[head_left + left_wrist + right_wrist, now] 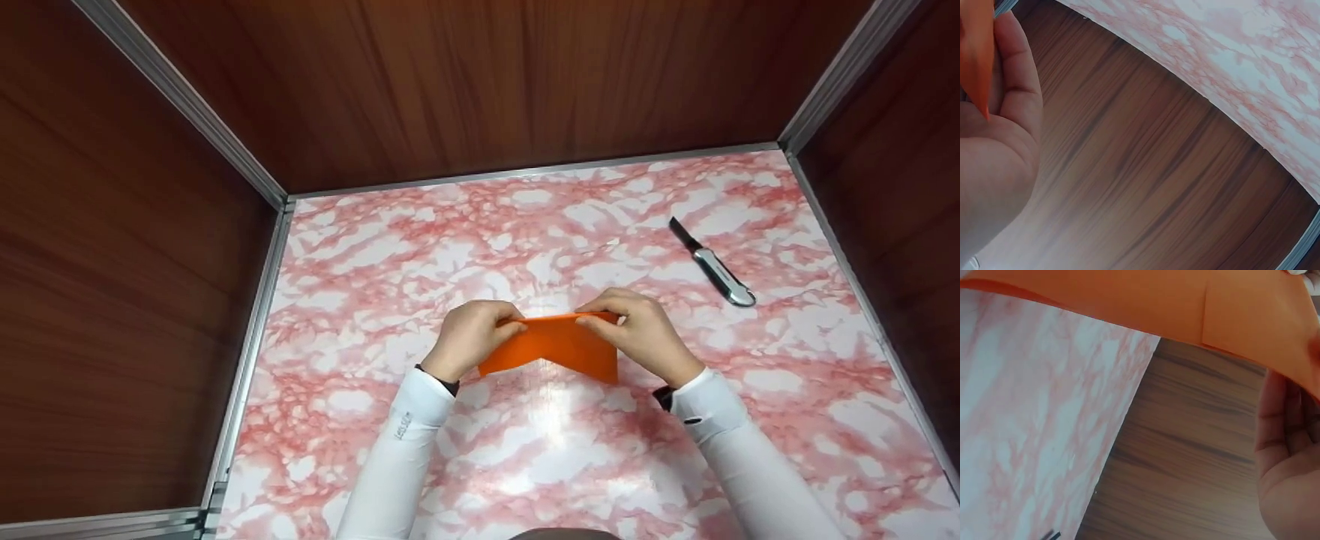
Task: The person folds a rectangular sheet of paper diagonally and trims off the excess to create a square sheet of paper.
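Observation:
A sheet of orange paper (559,341) is stretched between both hands over the middle of the table, its upper edge looking folded. My left hand (471,336) pinches the left end between thumb and fingers. At the other end, my right hand (643,332) pinches the top edge near the corner. The lower edge of the paper (1129,301) hangs free, and a straight crease line crosses it in the right wrist view. In the left wrist view, one pointed corner of the paper (977,62) shows in front of the curled fingers (1021,73).
A utility knife (718,277) with a dark blade and a silver and black handle lies to the right, beyond the right hand. The table (360,300) has a red and white marbled top. Brown wood-grain panels (480,90) with metal edging enclose it at the back and sides.

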Motion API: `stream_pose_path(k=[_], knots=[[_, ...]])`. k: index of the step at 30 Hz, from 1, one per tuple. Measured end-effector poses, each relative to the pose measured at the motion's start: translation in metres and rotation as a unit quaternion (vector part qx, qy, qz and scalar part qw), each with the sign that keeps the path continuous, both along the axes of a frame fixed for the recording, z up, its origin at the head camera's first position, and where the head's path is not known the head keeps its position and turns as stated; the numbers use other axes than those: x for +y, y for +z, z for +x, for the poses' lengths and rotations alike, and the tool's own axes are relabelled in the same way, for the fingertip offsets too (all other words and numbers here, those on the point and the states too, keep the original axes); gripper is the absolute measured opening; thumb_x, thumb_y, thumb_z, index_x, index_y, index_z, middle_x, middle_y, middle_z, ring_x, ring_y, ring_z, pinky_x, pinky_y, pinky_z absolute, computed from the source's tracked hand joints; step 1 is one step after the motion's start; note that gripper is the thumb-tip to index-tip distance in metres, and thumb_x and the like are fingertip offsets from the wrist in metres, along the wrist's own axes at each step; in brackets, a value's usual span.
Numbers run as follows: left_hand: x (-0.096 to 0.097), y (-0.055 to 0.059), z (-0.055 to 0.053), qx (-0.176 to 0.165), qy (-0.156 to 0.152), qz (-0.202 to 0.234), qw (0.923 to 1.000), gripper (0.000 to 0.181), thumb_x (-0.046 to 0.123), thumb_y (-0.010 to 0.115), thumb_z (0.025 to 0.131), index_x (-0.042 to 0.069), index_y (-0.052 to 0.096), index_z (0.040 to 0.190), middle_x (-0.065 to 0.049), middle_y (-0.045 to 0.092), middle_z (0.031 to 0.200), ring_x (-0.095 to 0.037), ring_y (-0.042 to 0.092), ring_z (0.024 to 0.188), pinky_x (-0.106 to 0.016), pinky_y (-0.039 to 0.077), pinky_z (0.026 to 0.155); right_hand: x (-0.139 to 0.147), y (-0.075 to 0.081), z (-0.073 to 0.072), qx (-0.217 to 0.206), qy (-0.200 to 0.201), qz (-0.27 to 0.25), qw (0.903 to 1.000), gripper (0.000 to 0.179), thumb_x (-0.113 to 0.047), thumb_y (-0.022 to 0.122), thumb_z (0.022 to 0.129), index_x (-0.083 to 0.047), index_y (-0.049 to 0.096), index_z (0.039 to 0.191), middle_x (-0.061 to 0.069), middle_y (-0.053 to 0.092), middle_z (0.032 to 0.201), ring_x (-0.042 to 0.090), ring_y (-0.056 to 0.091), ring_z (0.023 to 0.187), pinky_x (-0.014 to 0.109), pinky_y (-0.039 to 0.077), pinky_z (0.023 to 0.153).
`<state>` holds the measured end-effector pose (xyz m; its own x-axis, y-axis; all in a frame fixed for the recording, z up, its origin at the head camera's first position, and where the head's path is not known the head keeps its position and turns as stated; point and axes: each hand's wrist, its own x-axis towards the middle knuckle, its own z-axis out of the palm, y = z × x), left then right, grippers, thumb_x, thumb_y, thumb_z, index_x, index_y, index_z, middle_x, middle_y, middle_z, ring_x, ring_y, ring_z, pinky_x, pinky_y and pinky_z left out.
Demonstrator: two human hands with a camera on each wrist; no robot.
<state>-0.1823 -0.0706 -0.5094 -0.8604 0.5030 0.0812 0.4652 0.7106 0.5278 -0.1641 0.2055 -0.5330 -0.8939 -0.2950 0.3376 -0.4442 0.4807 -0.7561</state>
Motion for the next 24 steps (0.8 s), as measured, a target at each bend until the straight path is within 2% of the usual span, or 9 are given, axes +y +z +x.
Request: stream_pose_path(k=[5,9,12,15,19,24], knots=[[-0.003,0.002,-0.001,-0.004,-0.015,0.010,0.9998,0.008,0.034,0.073,0.087,0.027,0.076,0.088,0.019,0.066,0.084,0.000,0.057,0.071,-0.026,0.046,0.066,0.002,0.000,-0.001,-0.018,0.018,-0.055,0.9982,0.010,-0.026,0.077,0.084,-0.026,0.079,0.093,-0.013,0.068,0.086,0.012,0.061,0.074,0.023,0.050,0.063],[-0.005,0.002,0.000,-0.008,-0.017,0.016,0.9997,0.008,0.034,0.073,0.087,0.027,0.077,0.088,0.019,0.067,0.083,0.000,0.057,0.069,-0.025,0.046,0.064,0.001,0.000,-0.001,-0.028,0.021,-0.055,0.9979,0.008,-0.027,0.078,0.083,-0.026,0.079,0.091,-0.013,0.068,0.086,0.012,0.061,0.074,0.024,0.050,0.064],[-0.004,0.002,0.002,-0.004,-0.015,0.012,0.9998,0.008,0.033,0.073,0.087,0.026,0.077,0.089,0.018,0.068,0.084,0.000,0.058,0.070,-0.024,0.047,0.065,-0.002,0.003,0.001,-0.013,0.013,-0.005,0.9998,0.011,-0.030,0.077,0.084,-0.027,0.078,0.095,-0.017,0.066,0.090,0.008,0.060,0.077,0.025,0.050,0.065],[-0.001,0.004,0.004,0.003,-0.013,0.006,0.9999,0.009,0.032,0.073,0.088,0.025,0.078,0.090,0.016,0.069,0.087,-0.001,0.060,0.074,-0.024,0.048,0.067,-0.008,0.009,0.004,0.046,0.016,0.081,0.9956,0.017,-0.031,0.078,0.084,-0.025,0.078,0.099,-0.016,0.065,0.091,0.006,0.059,0.079,0.028,0.050,0.066],[0.007,0.008,0.007,0.016,-0.019,-0.006,0.9997,0.009,0.031,0.072,0.088,0.025,0.078,0.092,0.016,0.069,0.087,-0.002,0.061,0.075,-0.024,0.048,0.068,-0.021,0.019,0.005,0.135,0.023,0.174,0.9752,0.021,-0.033,0.077,0.084,-0.020,0.079,0.100,-0.009,0.067,0.087,0.011,0.059,0.078,0.033,0.050,0.066],[0.014,0.011,0.008,0.033,-0.029,-0.015,0.9989,0.010,0.032,0.072,0.088,0.026,0.078,0.093,0.018,0.069,0.086,-0.001,0.060,0.074,-0.023,0.047,0.066,-0.031,0.028,0.005,0.192,0.020,0.221,0.9559,0.014,-0.030,0.075,0.086,-0.017,0.079,0.090,-0.007,0.068,0.081,0.016,0.061,0.075,0.037,0.050,0.071]])
